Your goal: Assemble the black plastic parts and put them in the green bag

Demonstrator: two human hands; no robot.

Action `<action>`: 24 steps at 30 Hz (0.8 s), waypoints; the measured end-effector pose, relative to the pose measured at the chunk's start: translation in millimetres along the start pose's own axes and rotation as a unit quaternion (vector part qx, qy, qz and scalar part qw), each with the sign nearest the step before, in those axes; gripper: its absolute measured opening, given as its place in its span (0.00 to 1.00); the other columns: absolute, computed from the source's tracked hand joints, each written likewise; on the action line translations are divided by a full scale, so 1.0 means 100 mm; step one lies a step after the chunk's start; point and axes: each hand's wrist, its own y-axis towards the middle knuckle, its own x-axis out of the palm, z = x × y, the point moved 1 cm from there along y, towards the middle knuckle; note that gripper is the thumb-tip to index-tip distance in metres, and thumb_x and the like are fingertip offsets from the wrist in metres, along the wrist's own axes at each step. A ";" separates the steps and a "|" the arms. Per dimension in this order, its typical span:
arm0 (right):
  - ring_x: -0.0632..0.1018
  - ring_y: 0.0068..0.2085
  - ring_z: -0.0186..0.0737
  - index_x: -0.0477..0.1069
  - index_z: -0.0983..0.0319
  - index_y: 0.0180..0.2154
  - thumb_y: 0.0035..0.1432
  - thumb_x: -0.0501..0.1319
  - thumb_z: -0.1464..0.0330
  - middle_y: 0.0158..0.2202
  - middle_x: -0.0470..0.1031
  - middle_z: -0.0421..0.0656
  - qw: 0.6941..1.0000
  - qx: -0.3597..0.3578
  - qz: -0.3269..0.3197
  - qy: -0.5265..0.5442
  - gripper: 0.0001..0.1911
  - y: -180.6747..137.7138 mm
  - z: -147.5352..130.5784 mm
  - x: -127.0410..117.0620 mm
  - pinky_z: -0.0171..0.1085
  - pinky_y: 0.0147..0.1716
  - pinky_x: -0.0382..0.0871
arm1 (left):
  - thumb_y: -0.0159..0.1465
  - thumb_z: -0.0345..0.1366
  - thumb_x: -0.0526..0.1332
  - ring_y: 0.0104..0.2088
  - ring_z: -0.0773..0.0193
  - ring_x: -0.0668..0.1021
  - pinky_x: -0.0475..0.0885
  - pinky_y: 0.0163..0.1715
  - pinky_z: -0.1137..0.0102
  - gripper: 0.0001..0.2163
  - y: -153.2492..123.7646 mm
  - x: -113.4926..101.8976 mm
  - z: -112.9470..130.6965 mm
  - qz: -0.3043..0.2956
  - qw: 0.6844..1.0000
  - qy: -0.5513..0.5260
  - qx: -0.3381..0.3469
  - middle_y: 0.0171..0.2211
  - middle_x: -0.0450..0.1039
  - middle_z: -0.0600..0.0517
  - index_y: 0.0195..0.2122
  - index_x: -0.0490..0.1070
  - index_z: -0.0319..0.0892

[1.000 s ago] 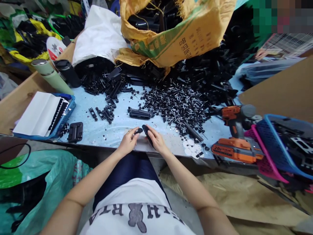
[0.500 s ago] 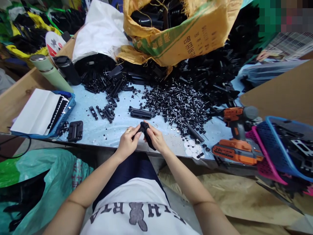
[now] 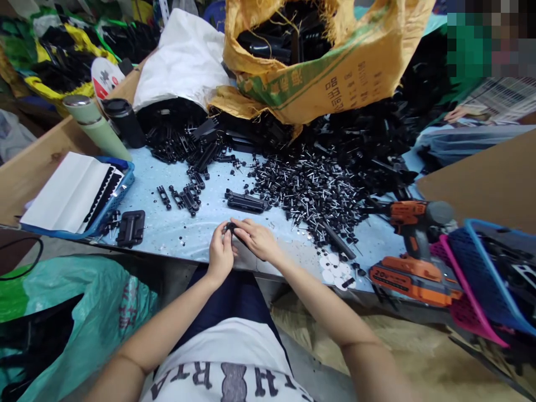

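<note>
Over the table's front edge, my left hand point(image 3: 221, 248) and my right hand point(image 3: 256, 239) are both closed on one black plastic part point(image 3: 231, 227). The fingers cover most of it, so its exact kind is hidden. Just beyond my hands lies a long black plastic piece point(image 3: 246, 202) on the blue table surface point(image 3: 167, 240). Farther right spreads a heap of small black-headed screws point(image 3: 310, 187). Several small black linked parts point(image 3: 186, 198) lie to the left, and a flat black bracket point(image 3: 131, 228) rests near the front edge.
An orange cordless drill point(image 3: 414, 251) stands at the right, beside pink and blue baskets point(image 3: 489, 268). A yellow sack point(image 3: 335, 84) and a white sack point(image 3: 180, 61) stand at the back. A green flask point(image 3: 98, 128) and blue basket point(image 3: 84, 231) are left. Another person's hand point(image 3: 460, 113) shows far right.
My hands have turned the black part, and my right hand now lies more over its top. The whole scene has shifted slightly right and down in view.
</note>
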 end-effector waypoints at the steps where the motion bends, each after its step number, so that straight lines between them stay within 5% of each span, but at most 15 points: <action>1: 0.72 0.44 0.40 0.64 0.56 0.56 0.65 0.47 0.56 0.45 0.70 0.45 0.998 -0.006 -0.014 -0.054 0.23 0.19 0.05 -0.05 0.38 0.43 0.68 | 0.68 0.43 0.45 0.32 0.64 0.77 0.75 0.33 0.66 0.19 -0.04 0.01 -0.09 0.006 1.000 0.006 -0.026 0.35 0.71 0.47 0.57 0.58 0.41; 3: 0.69 0.49 0.42 0.66 0.60 0.54 0.65 0.48 0.58 0.49 0.68 0.47 0.990 -0.011 -0.012 -0.141 0.22 0.64 0.18 -0.13 0.38 0.46 0.66 | 0.67 0.43 0.49 0.37 0.60 0.77 0.74 0.36 0.63 0.21 -0.10 -0.01 -0.23 0.005 0.997 0.070 -0.015 0.41 0.70 0.43 0.59 0.56 0.40; 8: 0.65 0.52 0.48 0.66 0.66 0.52 0.63 0.47 0.74 0.50 0.67 0.54 0.950 0.030 -0.047 -0.306 0.18 1.71 0.56 -0.13 0.42 0.46 0.63 | 0.63 0.37 0.56 0.54 0.50 0.66 0.64 0.52 0.54 0.22 -0.08 -0.17 -0.42 0.026 0.950 0.245 0.192 0.51 0.64 0.36 0.58 0.58 0.37; 14: 0.70 0.47 0.47 0.72 0.68 0.40 0.58 0.49 0.79 0.44 0.71 0.54 0.953 0.059 -0.063 -0.292 0.15 2.12 0.63 -0.07 0.41 0.44 0.65 | 0.64 0.33 0.54 0.52 0.52 0.68 0.66 0.50 0.56 0.19 0.04 -0.22 -0.51 0.034 0.936 0.248 0.248 0.48 0.65 0.37 0.56 0.61 0.37; 18: 0.71 0.48 0.38 0.70 0.65 0.45 0.61 0.48 0.75 0.46 0.70 0.49 0.975 0.012 0.080 -0.206 0.15 1.48 0.42 -0.24 0.37 0.48 0.65 | 0.63 0.35 0.54 0.51 0.52 0.69 0.65 0.50 0.56 0.15 0.03 -0.20 -0.52 0.038 0.939 0.238 0.244 0.48 0.66 0.38 0.50 0.67 0.38; 21: 0.73 0.47 0.36 0.71 0.63 0.42 0.62 0.51 0.70 0.42 0.73 0.47 0.961 -0.113 0.235 -0.088 0.12 0.30 0.23 -0.29 0.36 0.47 0.68 | 0.63 0.35 0.55 0.51 0.52 0.69 0.64 0.51 0.55 0.14 0.03 -0.19 -0.52 0.032 0.940 0.233 0.246 0.48 0.67 0.38 0.48 0.69 0.37; 24: 0.76 0.40 0.37 0.73 0.59 0.38 0.57 0.58 0.69 0.37 0.75 0.45 0.923 -0.034 0.379 -0.049 0.07 -1.10 0.24 -0.13 0.38 0.40 0.72 | 0.62 0.36 0.56 0.50 0.52 0.69 0.64 0.50 0.56 0.13 0.04 -0.17 -0.53 0.020 0.938 0.237 0.250 0.47 0.67 0.39 0.45 0.71 0.37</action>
